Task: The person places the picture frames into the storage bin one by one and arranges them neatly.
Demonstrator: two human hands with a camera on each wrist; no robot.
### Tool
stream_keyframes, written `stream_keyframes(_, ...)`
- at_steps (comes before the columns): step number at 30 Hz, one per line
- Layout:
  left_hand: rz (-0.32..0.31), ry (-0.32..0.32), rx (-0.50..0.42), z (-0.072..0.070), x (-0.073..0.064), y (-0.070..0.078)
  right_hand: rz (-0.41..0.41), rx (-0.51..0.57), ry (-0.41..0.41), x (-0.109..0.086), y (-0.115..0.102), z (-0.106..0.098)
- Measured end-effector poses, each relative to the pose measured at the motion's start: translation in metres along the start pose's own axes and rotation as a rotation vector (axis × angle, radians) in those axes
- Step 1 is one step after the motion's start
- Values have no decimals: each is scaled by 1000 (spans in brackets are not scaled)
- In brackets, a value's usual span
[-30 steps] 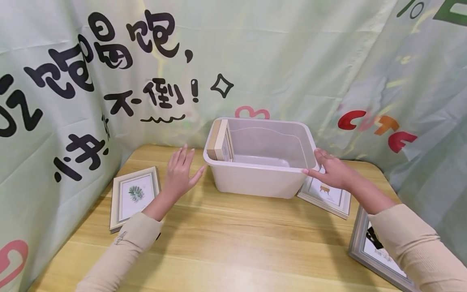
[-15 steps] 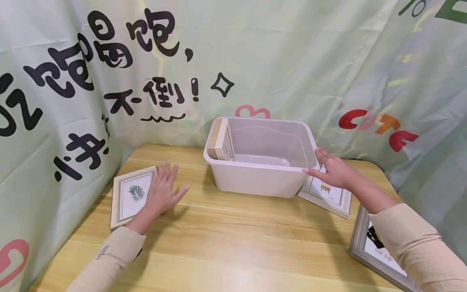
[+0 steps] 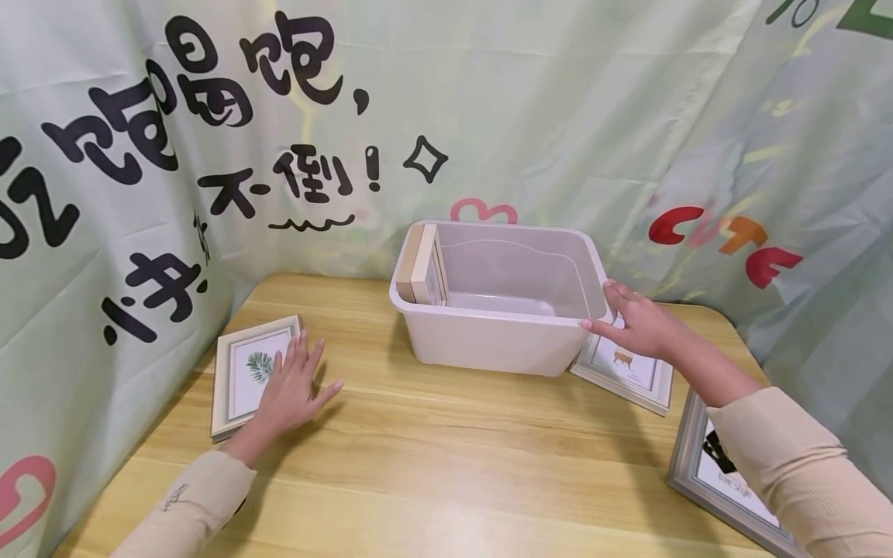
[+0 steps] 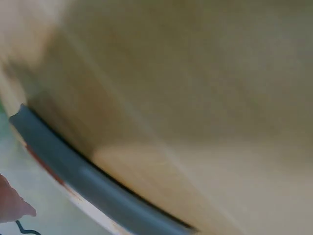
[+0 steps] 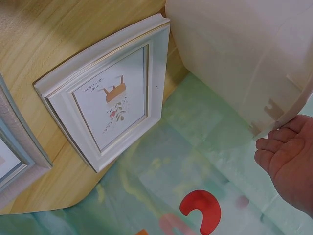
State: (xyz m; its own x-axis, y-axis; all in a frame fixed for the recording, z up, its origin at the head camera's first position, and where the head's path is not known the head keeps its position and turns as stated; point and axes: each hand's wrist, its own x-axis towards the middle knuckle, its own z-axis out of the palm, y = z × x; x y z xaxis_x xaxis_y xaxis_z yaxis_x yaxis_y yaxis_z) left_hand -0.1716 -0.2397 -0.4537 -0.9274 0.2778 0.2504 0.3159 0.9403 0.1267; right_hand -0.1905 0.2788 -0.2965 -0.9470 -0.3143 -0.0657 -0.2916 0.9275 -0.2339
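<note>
A pale plastic storage bin stands at the back of the table, with two light-wood picture frames upright against its left inner wall. My right hand grips the bin's right rim; in the right wrist view that hand has its fingers curled under the edge. On the left, a cream picture frame with a green leaf print lies flat. Over its right side is my left hand, fingers straight and spread, holding nothing. Only a bit of that hand shows in the left wrist view.
A white picture frame with a chair drawing lies at the bin's right, partly hidden. Nearer on the right is a grey picture frame, half under the right sleeve. Printed cloth hangs behind the wooden table.
My left hand has moved left and toward me, away from the bin, until it overlaps the leaf-print picture frame. The right hand has stayed on the bin's rim.
</note>
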Motion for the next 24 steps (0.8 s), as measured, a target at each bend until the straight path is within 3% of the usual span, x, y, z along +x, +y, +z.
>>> stream_keyframes(9,65,-60,-39,14,-26,-9,-6,8,-18,-1,3,3)
stream_keyframes(18,26,-115,-98,17,-38,-16,4,14,-6,0,4,-3)
stream_keyframes(24,27,-116,-104,17,-39,-17,7,7,-10,2,2,-2)
